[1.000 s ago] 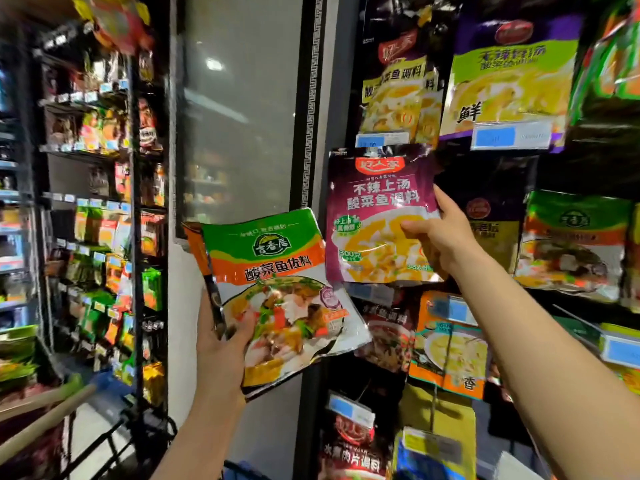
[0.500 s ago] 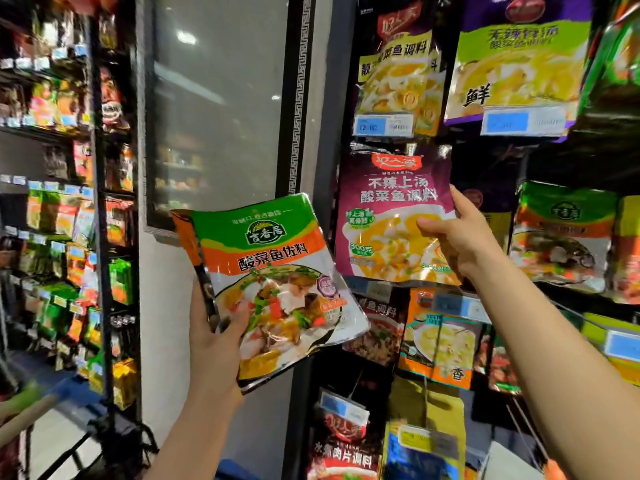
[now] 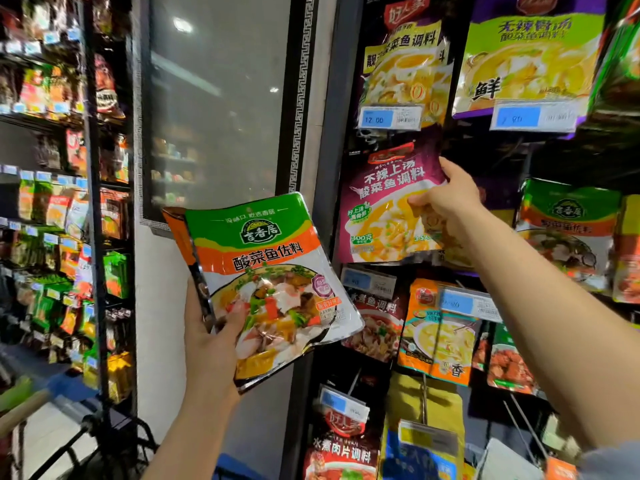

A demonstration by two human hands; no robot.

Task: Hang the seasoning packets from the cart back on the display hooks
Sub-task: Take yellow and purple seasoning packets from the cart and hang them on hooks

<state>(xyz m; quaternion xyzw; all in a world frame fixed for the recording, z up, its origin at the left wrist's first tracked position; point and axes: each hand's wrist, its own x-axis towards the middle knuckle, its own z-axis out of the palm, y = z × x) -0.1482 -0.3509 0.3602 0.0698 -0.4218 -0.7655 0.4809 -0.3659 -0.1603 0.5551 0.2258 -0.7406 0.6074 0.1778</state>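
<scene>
Head view. My left hand (image 3: 211, 327) grips a glossy green, orange and white plastic seasoning packet (image 3: 273, 282) by its lower left edge, thumb curled across the front, fingers behind. The packet is tilted, top leaning left, held in the air in front of the grey mirrored panel with black patterned frame (image 3: 221, 98), apart from the display.

My right hand (image 3: 446, 202) is raised to the dark hanging display on the right. It pinches a purple plastic seasoning packet with a yellow soup picture (image 3: 384, 209) at the packet's right edge: thumb on the front, fingers behind it. This packet sits against the display, below a yellow-and-black soup packet (image 3: 405, 64) and its blue price tag (image 3: 377, 117). Whether its top is on a hook, I cannot tell; that area is blurred.

Another green and orange packet (image 3: 568, 223) hangs to the far right. A black wire shelf rack of assorted goods (image 3: 97, 202) stands on the left.
</scene>
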